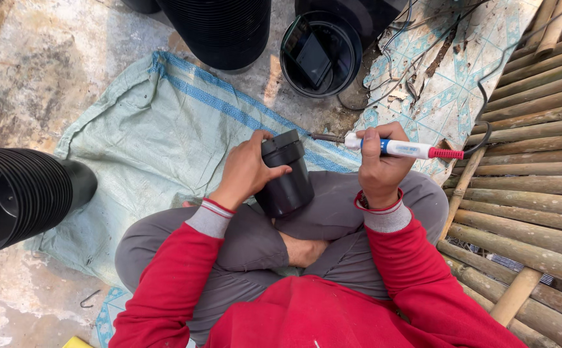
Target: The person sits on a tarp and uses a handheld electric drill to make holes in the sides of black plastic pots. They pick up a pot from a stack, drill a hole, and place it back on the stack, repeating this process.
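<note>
Seated cross-legged on a pale green woven sack (145, 142) spread over the concrete floor, in grey trousers and red sleeves with grey cuffs. At centre frame, left hand (245, 171) wrapped around a small black plastic pot (287, 177), fingers closed on its rim and upper side, pot tilted with its base resting on the lap. Just right of centre, right hand (381, 164) clenched in a fist around a white soldering iron with blue band and red ribbed end (400, 148), held level, its thin metal tip (326, 137) pointing left and ending just beside the pot's upper edge; whether tip and pot touch cannot be told. From the red end, a black cord looping off toward the upper right. At left edge, a nested stack of black plastic pots lying on its side (20, 196). At top centre, another stack of black pots (219, 29), and beside it 1 open black pot (319, 55) with something dark inside. Along the right edge, a bamboo-slat platform (532, 174). At upper right, patterned blue floor tiles (442, 84) with loose wires.
</note>
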The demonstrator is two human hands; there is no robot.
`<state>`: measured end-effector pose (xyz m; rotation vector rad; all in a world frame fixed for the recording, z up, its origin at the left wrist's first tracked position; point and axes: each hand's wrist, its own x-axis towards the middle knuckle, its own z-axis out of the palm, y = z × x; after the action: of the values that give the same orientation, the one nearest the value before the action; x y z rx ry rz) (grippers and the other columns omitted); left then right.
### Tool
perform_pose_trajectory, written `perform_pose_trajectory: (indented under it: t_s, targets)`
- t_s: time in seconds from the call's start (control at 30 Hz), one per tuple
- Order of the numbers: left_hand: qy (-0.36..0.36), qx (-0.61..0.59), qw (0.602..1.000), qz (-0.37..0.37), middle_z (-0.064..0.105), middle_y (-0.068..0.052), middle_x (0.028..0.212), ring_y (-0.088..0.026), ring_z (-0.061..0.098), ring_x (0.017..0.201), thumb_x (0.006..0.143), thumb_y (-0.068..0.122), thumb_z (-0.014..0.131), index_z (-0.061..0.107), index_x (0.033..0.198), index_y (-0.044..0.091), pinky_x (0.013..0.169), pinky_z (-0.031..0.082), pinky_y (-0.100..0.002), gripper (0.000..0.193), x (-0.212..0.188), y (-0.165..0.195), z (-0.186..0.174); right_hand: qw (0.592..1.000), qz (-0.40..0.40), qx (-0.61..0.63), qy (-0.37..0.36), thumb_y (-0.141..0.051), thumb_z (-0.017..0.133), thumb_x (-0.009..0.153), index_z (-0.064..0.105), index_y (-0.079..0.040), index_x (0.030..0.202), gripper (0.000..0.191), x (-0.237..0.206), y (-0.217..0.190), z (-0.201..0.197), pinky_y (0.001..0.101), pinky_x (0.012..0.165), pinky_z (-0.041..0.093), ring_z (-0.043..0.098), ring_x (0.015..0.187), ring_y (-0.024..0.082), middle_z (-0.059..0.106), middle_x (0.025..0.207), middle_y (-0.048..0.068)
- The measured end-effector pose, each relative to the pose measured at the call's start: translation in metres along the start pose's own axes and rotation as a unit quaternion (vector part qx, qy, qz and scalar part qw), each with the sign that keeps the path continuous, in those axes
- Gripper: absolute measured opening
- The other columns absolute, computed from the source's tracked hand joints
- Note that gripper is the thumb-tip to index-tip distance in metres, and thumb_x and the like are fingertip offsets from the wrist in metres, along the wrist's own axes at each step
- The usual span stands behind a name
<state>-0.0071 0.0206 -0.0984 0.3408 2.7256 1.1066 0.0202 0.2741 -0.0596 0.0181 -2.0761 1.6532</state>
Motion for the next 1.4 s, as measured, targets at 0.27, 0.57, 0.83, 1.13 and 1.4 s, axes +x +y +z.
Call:
perform_pose_trajectory:
  t_s: [0.27,0.57,0.83,1.13,1.4]
  targets:
    - [-0.010,-0.065,0.997,0.052,0.072,-0.019,0.112,-0.040,0.070,0.102,0.065,0.036,0.094,0.057,0.128,0.005,0.088,0.055,-0.045,0.079,0.003,-0.002,-0.007,0.997,0.014,-0.004,-0.074,-0.008,0.062,0.107,0.059,0.001,0.095,0.015,-0.013,-0.001,0.019,0.0252,0.071,0.052,0.063,0.078,0.010,0.070,0.088,0.008]
    - [-0.013,-0.081,0.992,0.096,0.069,-0.017,0.122,-0.038,0.066,0.112,0.064,0.029,0.095,0.060,0.127,0.002,0.095,0.052,-0.044,0.078,0.004,0.000,-0.011,0.994,0.006,-0.036,-0.105,-0.009,0.062,0.107,0.061,0.001,0.094,0.016,-0.016,-0.005,0.028,0.0245,0.066,0.051,0.064,0.073,0.009,0.071,0.084,0.007]
    - [-0.026,-0.074,0.993,0.082,0.069,-0.016,0.120,-0.037,0.067,0.110,0.063,0.031,0.095,0.061,0.127,0.002,0.094,0.053,-0.043,0.078,0.005,-0.001,-0.010,0.991,-0.004,-0.037,-0.125,-0.010,0.063,0.107,0.063,0.002,0.092,0.018,-0.017,-0.011,0.035,0.0246,0.066,0.053,0.067,0.072,0.010,0.071,0.082,0.008]
    - [-0.029,-0.068,0.994,0.081,0.069,-0.016,0.119,-0.036,0.067,0.109,0.063,0.033,0.095,0.060,0.127,0.001,0.094,0.052,-0.043,0.079,0.005,-0.004,-0.009,0.991,0.005,-0.040,-0.127,-0.008,0.063,0.106,0.062,0.002,0.092,0.017,-0.018,-0.008,0.035,0.0244,0.064,0.052,0.067,0.071,0.010,0.072,0.081,0.008]
    - [-0.028,-0.066,0.994,0.086,0.069,-0.017,0.119,-0.037,0.067,0.110,0.064,0.034,0.095,0.060,0.128,0.001,0.094,0.052,-0.043,0.080,0.005,-0.006,-0.007,0.991,0.006,-0.032,-0.130,-0.008,0.063,0.106,0.061,0.002,0.091,0.018,-0.019,-0.006,0.035,0.0248,0.065,0.054,0.068,0.073,0.010,0.072,0.082,0.009]
